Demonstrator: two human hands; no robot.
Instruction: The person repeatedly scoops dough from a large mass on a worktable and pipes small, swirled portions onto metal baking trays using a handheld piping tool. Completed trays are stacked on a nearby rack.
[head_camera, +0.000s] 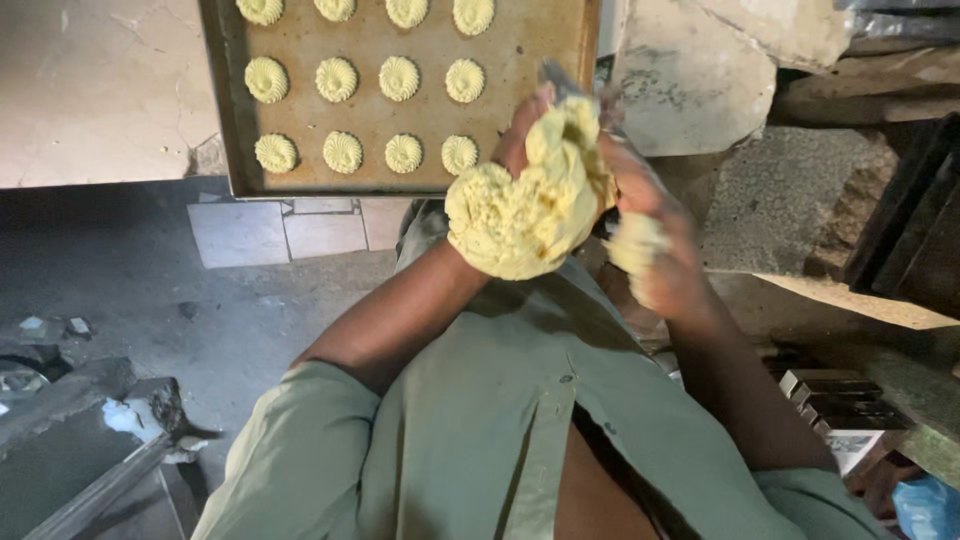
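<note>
Dough (520, 215), a big pale yellow lump, sits in the grip of the left hand (525, 130), whose fingers curl over its top while the lump bulges down past the wrist. Its surface is rough and crumbly, with a ridged patch on the lower left. The right hand (655, 235) is just beside it, clenched around a smaller piece of dough (632, 248) that shows between the fingers; both hands are smeared with it. The two hands meet in front of the person's chest, above a green shirt (480, 420) that hangs open at the buttons.

Just beyond the hands lies a brown baking tray (500, 50), its near edge close to the lump. On it stand rows of piped cookies (342, 152), small yellow swirls set apart from one another, four across in each row that shows. The tray rests on a pale surface (100, 90) that reaches to the left. To the right of the tray are rough stone blocks (690, 80). Below the surface the floor (200, 320) is dark and dusty, with a few light tiles (290, 230) under the tray's edge. Some dark metal moulds (835, 395) lie at the lower right.
</note>
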